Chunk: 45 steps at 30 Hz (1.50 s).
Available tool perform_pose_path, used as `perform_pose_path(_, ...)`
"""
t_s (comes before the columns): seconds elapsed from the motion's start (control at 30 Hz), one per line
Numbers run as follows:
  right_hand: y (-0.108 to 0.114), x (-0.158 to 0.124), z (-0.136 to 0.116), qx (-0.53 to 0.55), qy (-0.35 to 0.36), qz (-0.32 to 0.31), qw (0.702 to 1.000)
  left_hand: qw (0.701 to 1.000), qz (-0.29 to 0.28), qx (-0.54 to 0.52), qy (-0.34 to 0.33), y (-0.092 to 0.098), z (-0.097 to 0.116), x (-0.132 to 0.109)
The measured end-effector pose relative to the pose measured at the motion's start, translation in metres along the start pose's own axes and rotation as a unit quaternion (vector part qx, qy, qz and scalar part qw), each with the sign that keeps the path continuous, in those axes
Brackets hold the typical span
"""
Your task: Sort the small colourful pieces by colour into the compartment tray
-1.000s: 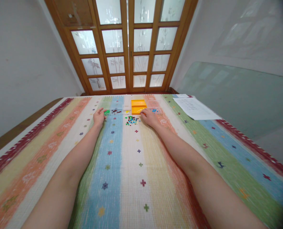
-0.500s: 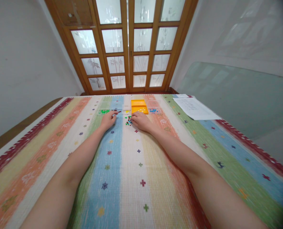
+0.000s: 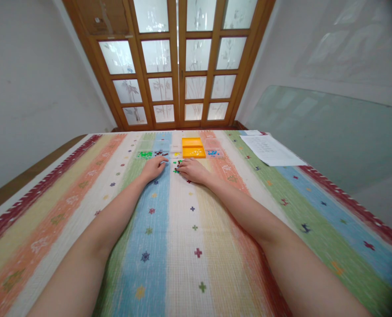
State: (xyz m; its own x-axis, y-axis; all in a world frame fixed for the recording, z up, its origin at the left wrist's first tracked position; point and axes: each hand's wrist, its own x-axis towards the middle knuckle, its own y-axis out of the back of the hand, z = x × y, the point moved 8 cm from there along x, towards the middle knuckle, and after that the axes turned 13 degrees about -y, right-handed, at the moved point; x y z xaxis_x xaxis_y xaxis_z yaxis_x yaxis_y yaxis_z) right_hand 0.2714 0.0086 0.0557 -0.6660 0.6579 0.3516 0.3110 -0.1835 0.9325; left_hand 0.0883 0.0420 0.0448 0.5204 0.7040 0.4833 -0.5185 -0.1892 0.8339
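Green pieces (image 3: 145, 154): they lie in a clear container (image 3: 138, 156), beyond my left fingers and somewhat to the left.
Left hand (image 3: 154, 167): my fingers are slightly bent, pointing to the right; whether they pinch something, I cannot tell.
Dark pieces (image 3: 160, 153): just beyond my left fingers.
Mixed pile (image 3: 175, 170): small green and dark pieces on the striped cloth (image 3: 153, 281), between my hands, partly hidden by my right fingers.
Yellow pieces (image 3: 176, 154): a little beyond the pile.
Orange box (image 3: 192, 141): open, just beyond my right fingers, with pale pieces in its nearer half.
Right hand (image 3: 193, 170): curled fingers lowered at the pile; their grip I cannot tell.
Blue pieces (image 3: 213, 153): beyond my right fingers, to the right.
Paper sheet (image 3: 270, 150): well apart, farther right.
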Motion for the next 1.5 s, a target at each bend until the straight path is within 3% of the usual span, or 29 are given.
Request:
perform_pose_path(0.63,-0.004,0.001,0.008,0.001,-0.054,0.006,0.999,1.0,-0.01,0.001,-0.024,-0.004,0.004,0.001)
perform_pose_path(1.23,-0.001,0.0,0.017,0.081,-0.073,0.012,0.994,0.995,-0.075,0.014,-0.071,-0.012,0.04,0.007)
perform_pose_path(1.37,0.007,-0.001,0.038,0.087,-0.116,0.061,0.988,0.994,-0.082,0.011,-0.073,-0.012,0.042,0.007)
perform_pose_path(1.5,0.023,-0.012,0.092,0.113,-0.231,0.141,0.956,0.991,-0.1,0.008,-0.086,-0.013,0.047,0.008)
